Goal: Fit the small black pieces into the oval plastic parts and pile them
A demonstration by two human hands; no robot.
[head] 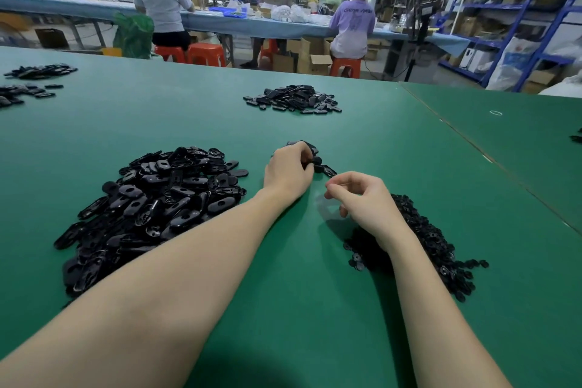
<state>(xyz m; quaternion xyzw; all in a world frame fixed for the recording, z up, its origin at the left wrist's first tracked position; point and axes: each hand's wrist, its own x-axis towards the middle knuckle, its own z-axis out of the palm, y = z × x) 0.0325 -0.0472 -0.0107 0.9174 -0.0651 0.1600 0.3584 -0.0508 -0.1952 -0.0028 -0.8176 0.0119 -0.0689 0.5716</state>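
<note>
The green counter [315,309] filled most of the frame, with a workshop of shelves and seated workers across the top. At lower left lay the biggest heap, the oval plastic parts [151,211], glossy black and piled loosely. At lower right, partly under the right forearm, spread the heap of small black pieces [441,249]. A further pile of ovals [293,99], judged to be the finished ones, sat in the upper middle of the frame, well apart from both hands. The left hand [288,175], just above centre, had its fingers curled round several ovals [310,148], and one oval [329,171] poked out from under its fingertips, its long axis running down and to the right, toward the right hand. The right hand [362,198], just below and right of that oval, was loosely curled with thumb and forefinger drawn together; whether they pinched a small piece could not be told. That exposed oval lay up and to the left of the right fingertips, near but apart, so the fitting would likely be a short reach that way, the right hand being the one nearer the small pieces.
</note>
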